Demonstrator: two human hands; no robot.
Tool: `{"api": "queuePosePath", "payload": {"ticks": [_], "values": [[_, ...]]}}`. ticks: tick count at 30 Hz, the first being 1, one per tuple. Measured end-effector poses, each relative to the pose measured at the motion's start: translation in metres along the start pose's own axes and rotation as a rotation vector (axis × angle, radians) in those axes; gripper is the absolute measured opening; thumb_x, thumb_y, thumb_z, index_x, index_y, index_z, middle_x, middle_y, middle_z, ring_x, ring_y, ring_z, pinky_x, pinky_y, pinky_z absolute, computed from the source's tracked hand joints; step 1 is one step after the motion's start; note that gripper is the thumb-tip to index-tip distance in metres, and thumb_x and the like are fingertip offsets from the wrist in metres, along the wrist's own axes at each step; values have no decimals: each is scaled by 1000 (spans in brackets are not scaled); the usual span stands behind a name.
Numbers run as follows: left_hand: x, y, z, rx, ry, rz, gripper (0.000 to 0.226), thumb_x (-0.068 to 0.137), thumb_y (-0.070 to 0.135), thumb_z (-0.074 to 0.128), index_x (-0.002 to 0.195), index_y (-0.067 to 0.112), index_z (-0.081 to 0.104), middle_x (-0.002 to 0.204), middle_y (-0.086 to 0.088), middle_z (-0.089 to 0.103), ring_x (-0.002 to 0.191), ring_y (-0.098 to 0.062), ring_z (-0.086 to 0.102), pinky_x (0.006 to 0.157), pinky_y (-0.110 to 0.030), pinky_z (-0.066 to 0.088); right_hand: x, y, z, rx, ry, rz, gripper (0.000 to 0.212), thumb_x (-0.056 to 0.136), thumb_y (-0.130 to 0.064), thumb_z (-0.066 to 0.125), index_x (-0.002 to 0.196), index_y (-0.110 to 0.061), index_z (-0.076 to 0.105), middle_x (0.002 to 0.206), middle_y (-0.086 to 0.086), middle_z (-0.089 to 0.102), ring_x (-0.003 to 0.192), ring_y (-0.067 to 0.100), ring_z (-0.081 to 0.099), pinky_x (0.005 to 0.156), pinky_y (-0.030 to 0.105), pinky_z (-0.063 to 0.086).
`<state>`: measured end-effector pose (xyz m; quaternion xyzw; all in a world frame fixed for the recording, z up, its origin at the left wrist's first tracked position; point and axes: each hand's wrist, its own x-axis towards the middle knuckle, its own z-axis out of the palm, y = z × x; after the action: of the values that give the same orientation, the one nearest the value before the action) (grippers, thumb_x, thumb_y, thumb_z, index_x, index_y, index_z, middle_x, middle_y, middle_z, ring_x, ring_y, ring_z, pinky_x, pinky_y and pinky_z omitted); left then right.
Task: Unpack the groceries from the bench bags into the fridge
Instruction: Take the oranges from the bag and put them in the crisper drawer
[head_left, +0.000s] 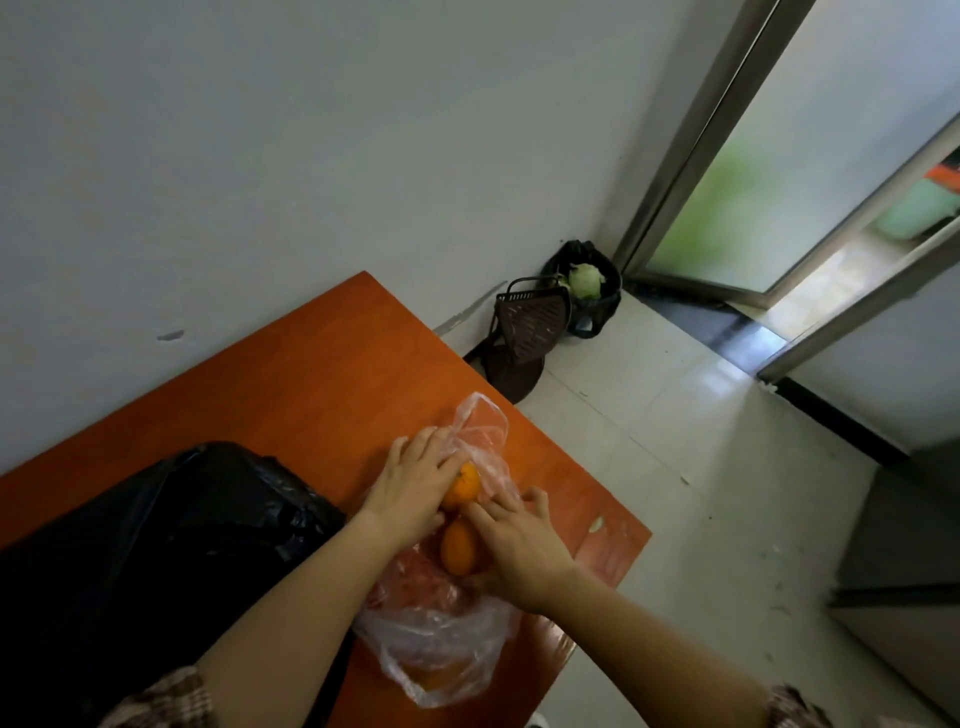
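A clear plastic bag lies crumpled on the orange bench near its right edge. Two oranges sit at the bag's mouth. My left hand curls over the upper orange and grips it. The lower orange lies just below, between both hands. My right hand rests beside the lower orange with fingers spread, touching the bag's plastic; whether it holds anything I cannot tell. A large black plastic bag fills the bench's left side.
White wall runs behind the bench. On the tiled floor past the bench end stand a brown slotted dustpan and a black bin with a cabbage in it. A frosted glass door stands at the back right. A grey appliance edge shows at right.
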<state>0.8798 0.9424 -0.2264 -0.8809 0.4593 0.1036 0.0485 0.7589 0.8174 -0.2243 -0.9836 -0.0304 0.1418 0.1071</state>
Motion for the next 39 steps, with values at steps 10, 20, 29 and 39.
{"api": "queuePosePath", "payload": {"ticks": [10,20,29,39], "values": [[-20,-20,-8,-531,-65,-191,77,60,45,80,128,36,47,142,2,23,132,-22,19,104,-42,25,-16,5,-28,305,-30,163,59,74,-44,73,123,-31,44,117,-3,55,112,19,43,97,45,24],[-59,-17,-66,-799,-111,-300,85,59,44,86,132,26,47,139,5,28,129,-19,26,104,-41,35,-58,3,-62,1033,139,347,63,64,-40,86,114,-26,51,112,-4,58,97,13,61,77,30,57],[-42,92,-128,-868,115,-244,97,46,61,83,129,24,50,125,1,52,110,-21,53,88,-39,50,-159,49,-118,1347,471,389,46,73,-29,81,107,-38,53,110,-6,59,94,15,63,74,32,56],[-18,349,-214,-1038,297,25,78,60,39,86,127,22,49,117,0,54,101,-18,54,84,-33,47,-389,164,-159,1405,877,469,55,74,-21,80,121,-33,53,120,1,51,107,28,58,80,39,57]]}}
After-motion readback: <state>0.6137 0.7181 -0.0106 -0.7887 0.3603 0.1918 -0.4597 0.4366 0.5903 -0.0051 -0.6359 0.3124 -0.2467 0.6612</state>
